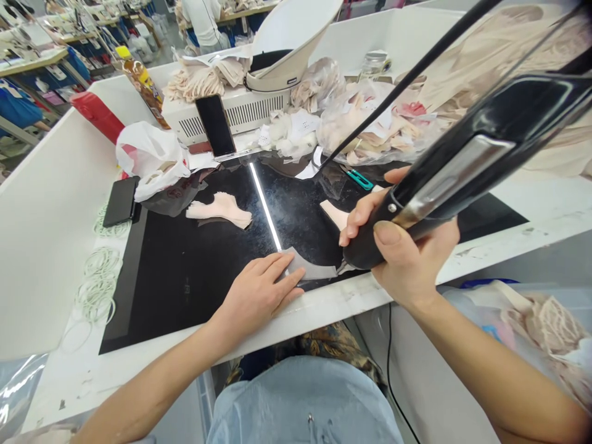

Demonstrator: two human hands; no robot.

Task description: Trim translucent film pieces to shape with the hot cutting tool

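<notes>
My left hand [259, 287] lies flat with its fingers stretched over a thin grey curved piece [317, 269] at the front edge of the black mat [176, 277]. My right hand [411, 253] wraps round a black corded hand tool [444, 166] with a silver lever along its side. Its narrow metal tip [342, 266] meets the right end of the grey piece; whether it touches I cannot tell. A cut piece of pale beige fabric [219, 209] rests left on the mat. Another beige piece [335, 214] is partly hidden behind my right hand.
Teal thread snips [359, 179] lie behind my right hand. One phone [216, 125] leans upright at the back; another phone [121, 202] lies left near green elastic loops [98, 283]. Bags of fabric scraps [383, 123] and a white box [235, 114] line the back. A black cord [393, 92] crosses above.
</notes>
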